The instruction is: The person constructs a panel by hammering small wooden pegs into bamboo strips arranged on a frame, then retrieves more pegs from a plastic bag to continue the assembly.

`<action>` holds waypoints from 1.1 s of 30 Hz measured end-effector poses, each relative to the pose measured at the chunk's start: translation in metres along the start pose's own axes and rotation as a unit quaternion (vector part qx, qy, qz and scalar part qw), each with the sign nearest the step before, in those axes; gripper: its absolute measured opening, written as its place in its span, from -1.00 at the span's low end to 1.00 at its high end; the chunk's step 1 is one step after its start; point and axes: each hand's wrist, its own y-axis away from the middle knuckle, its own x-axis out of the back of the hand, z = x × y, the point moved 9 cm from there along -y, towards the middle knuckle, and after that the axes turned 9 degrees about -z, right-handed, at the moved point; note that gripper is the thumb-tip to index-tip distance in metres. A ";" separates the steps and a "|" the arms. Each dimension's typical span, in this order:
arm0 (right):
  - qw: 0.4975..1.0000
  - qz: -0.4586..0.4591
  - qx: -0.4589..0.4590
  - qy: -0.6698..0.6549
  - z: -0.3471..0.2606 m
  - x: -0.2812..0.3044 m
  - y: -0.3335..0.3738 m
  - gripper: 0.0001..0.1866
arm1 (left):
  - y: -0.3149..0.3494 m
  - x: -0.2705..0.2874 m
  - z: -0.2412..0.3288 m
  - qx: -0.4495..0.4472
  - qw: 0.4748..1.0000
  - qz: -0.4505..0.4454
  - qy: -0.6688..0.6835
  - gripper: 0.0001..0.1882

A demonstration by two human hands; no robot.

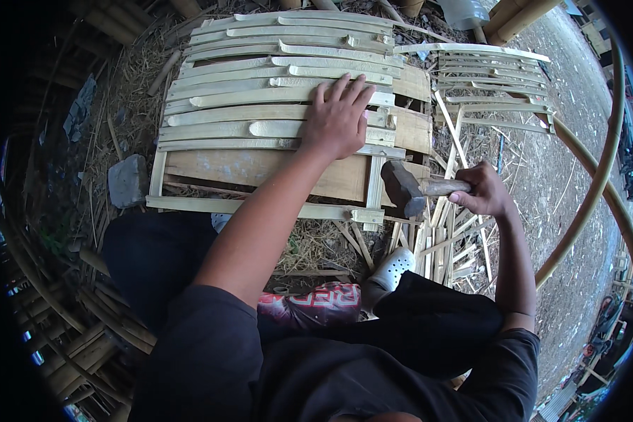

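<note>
A panel of split bamboo slats (225,96) lies in front of me, its pale strips side by side across a frame of bamboo strips. My left hand (336,121) rests on the slats right of the panel's middle, fingers stretched and a little apart, holding nothing. My right hand (482,188) is closed round the wooden handle of a hammer (404,190). The dark, blocky hammer head is over the panel's lower right corner, beside the upright strip; I cannot tell whether it touches. Wooden boards (260,171) show beneath the panel through the wide gap near me.
A smaller slatted bamboo piece (496,74) lies at the far right. Loose bamboo offcuts (446,243) litter the ground by my clog (395,267). A grey stone block (127,181) sits left of the panel. Long curved bamboo poles (605,165) stand at right.
</note>
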 end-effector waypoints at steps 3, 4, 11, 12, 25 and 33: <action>0.986 -0.012 0.100 -0.130 -0.036 0.010 0.000 -0.31 | 0.003 -0.001 -0.001 0.003 1.000 0.001 0.001 -0.41; 0.987 -0.010 0.097 -0.128 -0.030 0.007 0.001 -0.31 | 0.001 0.001 0.001 -0.001 1.000 0.006 0.004 -0.41; 0.993 0.006 -0.080 -0.089 0.020 -0.004 -0.001 -0.28 | 0.007 0.000 -0.004 0.003 1.000 -0.002 0.007 -0.41; 0.990 0.011 -0.031 -0.140 0.010 0.004 0.001 -0.28 | 0.004 0.001 -0.002 0.001 1.000 -0.001 0.004 -0.41; 0.910 0.088 -0.378 -0.148 -0.088 0.077 0.045 -0.10 | -0.001 0.003 0.006 -0.024 0.999 -0.035 -0.006 -0.39; 0.767 0.189 -0.397 -0.468 -0.175 0.022 0.098 -0.39 | 0.011 0.017 0.025 -0.220 0.964 0.005 0.150 -0.49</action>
